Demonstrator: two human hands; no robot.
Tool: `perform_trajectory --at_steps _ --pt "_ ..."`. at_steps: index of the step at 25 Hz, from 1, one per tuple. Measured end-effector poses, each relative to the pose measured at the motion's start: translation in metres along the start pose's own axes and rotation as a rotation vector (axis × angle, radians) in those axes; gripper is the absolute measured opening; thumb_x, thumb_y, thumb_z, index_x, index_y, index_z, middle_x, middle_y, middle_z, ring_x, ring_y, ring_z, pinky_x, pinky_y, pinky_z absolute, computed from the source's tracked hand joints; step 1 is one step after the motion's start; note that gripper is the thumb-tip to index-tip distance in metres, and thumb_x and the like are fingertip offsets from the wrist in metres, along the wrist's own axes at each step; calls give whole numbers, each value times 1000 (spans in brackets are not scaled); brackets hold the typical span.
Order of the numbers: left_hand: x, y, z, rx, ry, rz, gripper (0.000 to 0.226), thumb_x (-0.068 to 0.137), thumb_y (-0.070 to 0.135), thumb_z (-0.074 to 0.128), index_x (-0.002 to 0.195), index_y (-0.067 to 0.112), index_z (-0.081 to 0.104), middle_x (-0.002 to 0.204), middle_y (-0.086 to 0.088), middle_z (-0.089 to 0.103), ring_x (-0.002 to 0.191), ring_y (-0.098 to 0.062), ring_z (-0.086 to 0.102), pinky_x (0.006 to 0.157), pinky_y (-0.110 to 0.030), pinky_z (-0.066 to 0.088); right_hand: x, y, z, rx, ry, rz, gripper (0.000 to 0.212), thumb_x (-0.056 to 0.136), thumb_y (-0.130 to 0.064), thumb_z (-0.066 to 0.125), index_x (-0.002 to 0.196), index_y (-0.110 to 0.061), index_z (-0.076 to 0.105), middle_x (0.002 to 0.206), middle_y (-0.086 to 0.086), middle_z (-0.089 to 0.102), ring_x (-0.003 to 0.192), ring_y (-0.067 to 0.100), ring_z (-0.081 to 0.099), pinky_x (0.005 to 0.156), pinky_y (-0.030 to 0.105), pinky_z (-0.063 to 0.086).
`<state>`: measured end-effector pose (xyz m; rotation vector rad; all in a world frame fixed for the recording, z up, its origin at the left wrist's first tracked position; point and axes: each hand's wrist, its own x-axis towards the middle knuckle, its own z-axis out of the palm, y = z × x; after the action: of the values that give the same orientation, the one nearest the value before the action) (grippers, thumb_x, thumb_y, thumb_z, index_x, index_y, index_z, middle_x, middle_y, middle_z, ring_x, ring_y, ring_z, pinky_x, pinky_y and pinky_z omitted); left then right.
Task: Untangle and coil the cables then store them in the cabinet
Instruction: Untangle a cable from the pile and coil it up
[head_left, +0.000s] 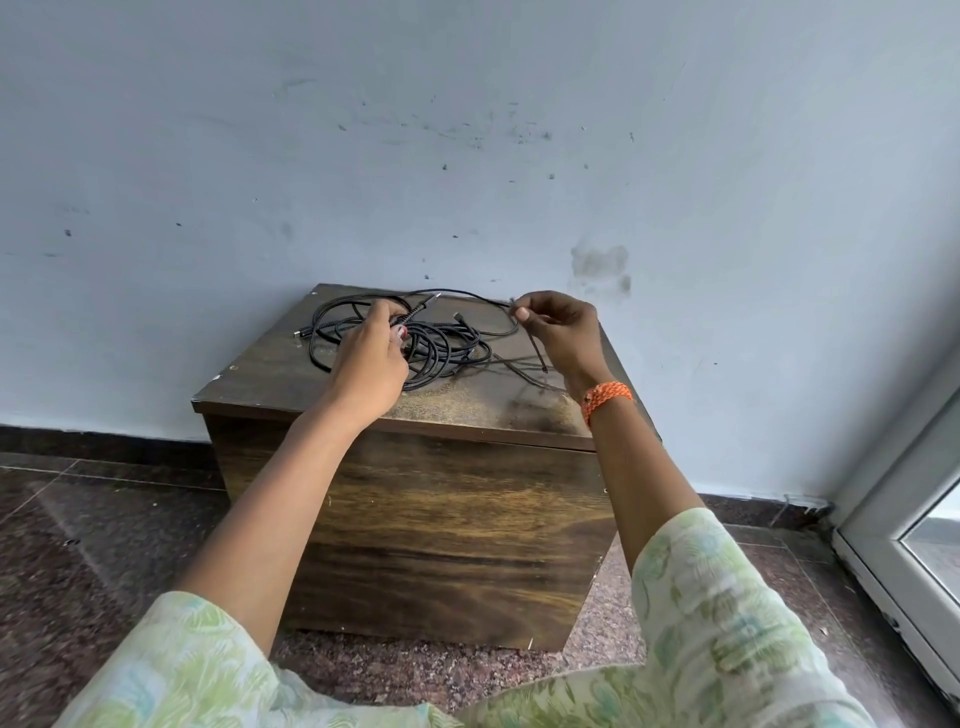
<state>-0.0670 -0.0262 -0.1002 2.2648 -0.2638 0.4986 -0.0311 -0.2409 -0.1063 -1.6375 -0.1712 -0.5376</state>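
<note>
Where the wooden cabinet (415, 514) stands at the centre of the frame against the wall, a tangle of black cables (441, 348) is spread over its top. A strand in the tangle is pinched by the curled fingers of the left hand (371, 358). At centre right, a cable end is pinched in the right hand (558, 332), raised above the top.
</note>
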Motion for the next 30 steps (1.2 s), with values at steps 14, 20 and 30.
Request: perform_trajectory --at_steps 14,20,30 --pt "1 -4 -5 -24 27 -10 32 99 6 37 129 9 46 117 -15 61 91 -18 54 60 -18 37 4 -13 9 295 407 -75 21 82 11 62 79 -8 69 68 3 69 65 10 65 70 25 55" --pt "6 -7 -8 -90 62 -86 29 98 6 36 126 7 46 111 -14 59 93 -27 60 73 -34 46 -10 -41 45 -427 90 -129 11 85 -7 59 82 -4 70 63 -4 61 53 3 53 50 9 40" --pt "8 -11 -21 -103 335 -158 29 98 1 32 121 -2 50 115 -20 59 104 -28 57 74 -27 44 -53 -98 90 -677 69 -233 19 86 -21 61 78 -9 72 65 5 65 54 22 55 51 25 39"
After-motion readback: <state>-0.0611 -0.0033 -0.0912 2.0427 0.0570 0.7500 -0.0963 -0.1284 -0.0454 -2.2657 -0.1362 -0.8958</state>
